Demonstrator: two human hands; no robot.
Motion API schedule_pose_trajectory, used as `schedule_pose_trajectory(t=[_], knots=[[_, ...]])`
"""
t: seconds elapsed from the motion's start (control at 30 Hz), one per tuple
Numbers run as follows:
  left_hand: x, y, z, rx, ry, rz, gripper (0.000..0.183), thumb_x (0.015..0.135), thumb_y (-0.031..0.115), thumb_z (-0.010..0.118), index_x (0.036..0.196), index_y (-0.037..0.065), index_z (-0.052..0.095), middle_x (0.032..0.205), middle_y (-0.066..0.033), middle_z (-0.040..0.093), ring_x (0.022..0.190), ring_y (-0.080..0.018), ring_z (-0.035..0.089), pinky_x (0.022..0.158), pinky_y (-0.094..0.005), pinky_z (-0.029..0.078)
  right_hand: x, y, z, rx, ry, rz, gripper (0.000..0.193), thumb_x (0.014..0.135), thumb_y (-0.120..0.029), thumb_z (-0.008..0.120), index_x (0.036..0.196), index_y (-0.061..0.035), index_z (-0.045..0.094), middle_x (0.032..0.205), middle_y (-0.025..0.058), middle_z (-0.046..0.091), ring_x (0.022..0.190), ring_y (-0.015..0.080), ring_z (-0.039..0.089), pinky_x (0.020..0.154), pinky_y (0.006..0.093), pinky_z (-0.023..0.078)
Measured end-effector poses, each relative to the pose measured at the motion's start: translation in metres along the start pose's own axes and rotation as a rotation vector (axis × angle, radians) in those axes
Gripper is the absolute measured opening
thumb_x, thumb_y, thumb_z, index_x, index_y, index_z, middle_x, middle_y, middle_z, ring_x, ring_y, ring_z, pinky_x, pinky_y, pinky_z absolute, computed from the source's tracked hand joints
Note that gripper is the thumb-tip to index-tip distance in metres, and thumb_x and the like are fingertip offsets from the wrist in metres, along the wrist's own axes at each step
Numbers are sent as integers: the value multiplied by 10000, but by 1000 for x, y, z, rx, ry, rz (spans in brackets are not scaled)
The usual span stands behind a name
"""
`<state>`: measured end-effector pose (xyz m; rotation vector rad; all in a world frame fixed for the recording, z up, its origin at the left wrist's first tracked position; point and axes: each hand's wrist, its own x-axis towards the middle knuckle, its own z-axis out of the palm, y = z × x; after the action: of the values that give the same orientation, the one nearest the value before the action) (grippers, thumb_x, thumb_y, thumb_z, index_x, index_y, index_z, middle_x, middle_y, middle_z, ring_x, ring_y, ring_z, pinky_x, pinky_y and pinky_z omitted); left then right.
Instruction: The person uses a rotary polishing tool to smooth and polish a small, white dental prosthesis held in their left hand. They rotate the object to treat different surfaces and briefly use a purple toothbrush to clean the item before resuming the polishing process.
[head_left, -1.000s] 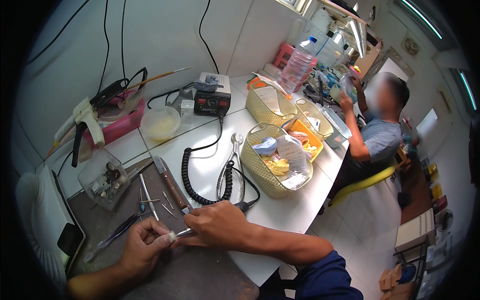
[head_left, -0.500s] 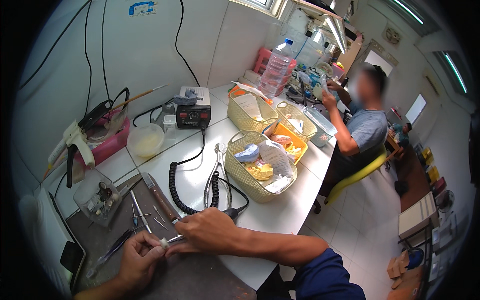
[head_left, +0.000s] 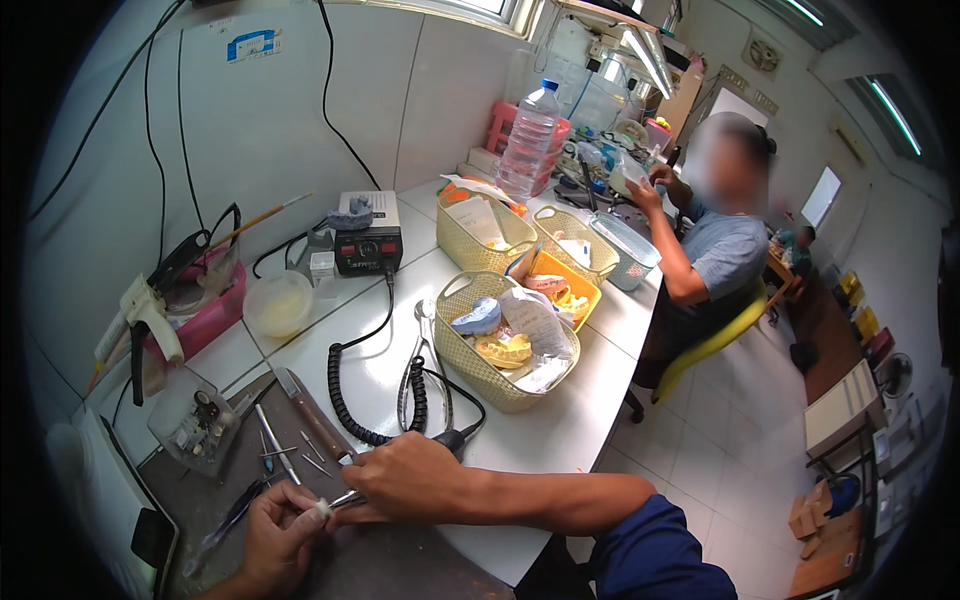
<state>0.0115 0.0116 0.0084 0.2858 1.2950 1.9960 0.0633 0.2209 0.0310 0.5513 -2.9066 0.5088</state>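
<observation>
Up left of the grip, I see a clear box point(head_left: 205, 430); left hand point(head_left: 278, 535) pinches small whitish piece point(head_left: 323, 508); right hand point(head_left: 405, 478) wraps handpiece point(head_left: 347, 498), tip just beside piece; yellowish basket point(head_left: 480, 372) farther up right.

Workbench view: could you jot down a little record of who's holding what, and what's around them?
Left hand: pinches a small white piece
Right hand: holds a slim tool, tip toward the piece; contact too small to tell
Surface: dark mat, knife along its edge
Beyond: control box, coiled cord
Near basket: blue mould, yellow mould, papers
Company: person seated at right
</observation>
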Motion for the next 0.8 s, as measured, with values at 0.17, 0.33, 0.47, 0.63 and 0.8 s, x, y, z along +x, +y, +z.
schedule_pose_trajectory(t=[0.17, 0.33, 0.47, 0.63, 0.8], knots=[[-1, 1, 1, 4, -7, 8, 217, 800, 29, 718, 865, 49, 513, 857, -65, 590, 791, -155, 616, 739, -291, 516, 1, 3, 0, 2, -10, 7, 551, 819, -553, 613, 748, -7, 613, 664, 136, 641, 609, 296, 668, 545, 376, 529], [0, 0, 1, -9, -8, 3, 215, 800, 27, 718, 864, 47, 514, 845, -68, 589, 787, -155, 616, 738, -291, 514, 0, 1, 1, 38, 25, 14, 594, 816, -587, 594, 701, -5, 620, 642, 157, 639, 607, 316, 664, 572, 385, 527], [1, -3, -1, -14, -7, 22, 213, 800, 26, 716, 866, 47, 514, 847, -68, 588, 789, -155, 616, 734, -291, 513, 1, 1, -2, 33, 1, 25, 588, 816, -581, 598, 701, -4, 620, 644, 159, 638, 611, 319, 665, 577, 387, 528], [0, -2, -1, -20, -24, 16, 216, 799, 28, 717, 870, 47, 514, 855, -65, 583, 789, -156, 616, 737, -290, 513, 0, 0, -1, 56, 32, 11, 584, 813, -575, 606, 705, -1, 622, 649, 163, 639, 613, 320, 665, 578, 389, 527], [-1, -2, -1, -17, -8, 14, 219, 800, 27, 715, 872, 48, 510, 852, -65, 583, 785, -159, 613, 740, -289, 512, 0, 1, 2, 22, 0, 3, 556, 821, -553, 612, 733, -4, 600, 668, 142, 639, 598, 302, 662, 537, 377, 525]])
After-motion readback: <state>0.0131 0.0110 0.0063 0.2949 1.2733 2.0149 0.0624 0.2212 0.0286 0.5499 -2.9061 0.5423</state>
